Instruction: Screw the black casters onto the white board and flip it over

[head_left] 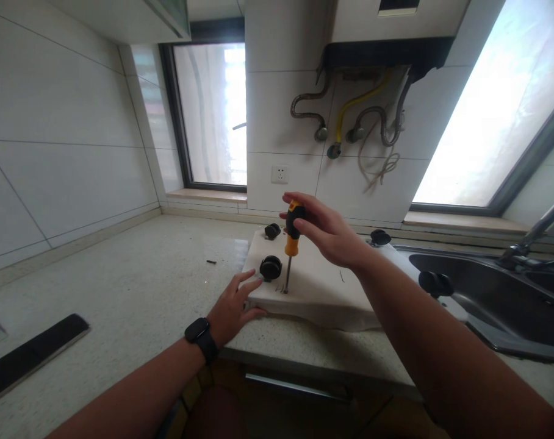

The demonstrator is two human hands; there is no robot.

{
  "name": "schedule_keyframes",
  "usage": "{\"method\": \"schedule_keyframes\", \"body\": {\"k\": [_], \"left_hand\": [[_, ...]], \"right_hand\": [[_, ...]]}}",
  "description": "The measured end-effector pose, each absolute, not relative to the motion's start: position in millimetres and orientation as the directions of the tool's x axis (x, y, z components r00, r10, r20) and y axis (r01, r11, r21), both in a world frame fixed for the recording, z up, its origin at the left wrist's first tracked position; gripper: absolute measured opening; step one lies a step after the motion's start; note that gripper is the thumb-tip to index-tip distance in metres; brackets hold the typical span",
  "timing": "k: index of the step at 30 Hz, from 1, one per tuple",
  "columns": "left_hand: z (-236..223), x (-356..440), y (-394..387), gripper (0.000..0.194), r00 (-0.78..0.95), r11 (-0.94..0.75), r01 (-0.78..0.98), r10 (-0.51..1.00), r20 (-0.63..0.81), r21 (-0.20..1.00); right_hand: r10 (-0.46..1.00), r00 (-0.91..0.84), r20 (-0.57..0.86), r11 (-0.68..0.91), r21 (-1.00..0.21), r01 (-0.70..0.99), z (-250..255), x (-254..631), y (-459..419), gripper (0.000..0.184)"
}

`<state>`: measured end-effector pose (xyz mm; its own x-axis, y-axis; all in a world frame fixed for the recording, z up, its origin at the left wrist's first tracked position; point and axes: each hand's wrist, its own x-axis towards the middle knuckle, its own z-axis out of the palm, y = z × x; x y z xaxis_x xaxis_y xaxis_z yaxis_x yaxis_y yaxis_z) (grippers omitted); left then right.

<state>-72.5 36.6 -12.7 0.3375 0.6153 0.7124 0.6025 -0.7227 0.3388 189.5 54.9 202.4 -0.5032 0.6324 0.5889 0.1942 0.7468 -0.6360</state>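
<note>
On the countertop (158, 280), the board (320, 283) bearing casters (271, 267) lies left of the sink (510, 311).

around us we see pale tiles (61, 97) with thin dark seams. high on the back wall we find a heater (396, 24) with a black underside; below it hang two grey hoses (382, 122), a yellow pipe (350, 105) between them, and a looped pale cord (388, 163). we spot a socket (279, 174) lower down, left of the pipe. a dark-framed window (208, 116) stands to our left, a brighter, slanting pane (481, 122) to our right, above the metal sink (482, 274) and its tap (545, 225). on our left, a long black bar (39, 353) lies on the speckled counter (153, 274).
</note>
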Motion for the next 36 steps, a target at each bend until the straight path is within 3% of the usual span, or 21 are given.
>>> {"method": "schedule_keyframes", "body": {"k": [2, 5, 8, 11, 14, 19, 21, 24, 28, 31, 33, 36], "left_hand": [[-12.2, -72.5, 36.5, 0.075, 0.345, -0.725, 0.601, 0.615, 0.709, 0.337], [-11.9, -72.3, 35.6, 0.074, 0.344, -0.717, 0.607, 0.627, 0.699, 0.343], [-12.3, -72.1, 34.9, 0.074, 0.336, -0.710, 0.611, 0.633, 0.697, 0.350], [-13.1, -72.2, 35.3, 0.073, 0.327, -0.709, 0.610, 0.633, 0.702, 0.355], [-14.1, -72.4, 36.6, 0.073, 0.323, -0.711, 0.607, 0.628, 0.708, 0.355], [-14.1, -72.3, 37.5, 0.074, 0.325, -0.721, 0.597, 0.619, 0.715, 0.353], [-13.3, -72.3, 37.1, 0.074, 0.325, -0.724, 0.591, 0.618, 0.716, 0.356], [-12.0, -72.3, 36.2, 0.073, 0.324, -0.729, 0.583, 0.612, 0.721, 0.357], [-11.7, -72.1, 35.6, 0.072, 0.329, -0.733, 0.586, 0.604, 0.726, 0.344], [-12.4, -72.0, 35.5, 0.072, 0.327, -0.733, 0.589, 0.601, 0.730, 0.340], [-12.8, -71.8, 35.5, 0.073, 0.322, -0.728, 0.593, 0.607, 0.727, 0.345], [-13.1, -71.4, 35.6, 0.074, 0.319, -0.723, 0.597, 0.611, 0.725, 0.348]], "right_hand": [[0.606, -0.579, 0.546, 0.692, -0.720, 0.044, 205.4, 189.2, 52.3, 0.049], [0.629, -0.566, 0.533, 0.636, -0.772, -0.020, 205.1, 184.8, 52.7, 0.047], [0.670, -0.425, 0.608, 0.699, -0.710, 0.086, 199.8, 178.1, 53.9, 0.047], [0.636, -0.268, 0.724, 0.770, -0.570, 0.288, 194.1, 172.9, 50.4, 0.049], [0.574, -0.249, 0.780, 0.799, -0.466, 0.381, 192.4, 171.9, 44.1, 0.043], [0.609, -0.493, 0.622, 0.720, -0.693, 0.015, 195.3, 177.0, 40.0, 0.043], [0.606, -0.530, 0.593, 0.682, -0.730, -0.038, 195.8, 178.2, 41.6, 0.046], [0.637, -0.481, 0.602, 0.722, -0.684, 0.099, 194.6, 176.4, 46.2, 0.048], [0.596, -0.262, 0.759, 0.771, -0.449, 0.452, 190.9, 168.9, 52.3, 0.047], [0.534, -0.205, 0.820, 0.745, -0.342, 0.573, 191.1, 165.5, 52.0, 0.043], [0.571, -0.236, 0.786, 0.751, -0.385, 0.536, 194.4, 167.0, 50.4, 0.040], [0.653, -0.362, 0.665, 0.757, -0.552, 0.351, 200.8, 173.4, 50.5, 0.040]]}}
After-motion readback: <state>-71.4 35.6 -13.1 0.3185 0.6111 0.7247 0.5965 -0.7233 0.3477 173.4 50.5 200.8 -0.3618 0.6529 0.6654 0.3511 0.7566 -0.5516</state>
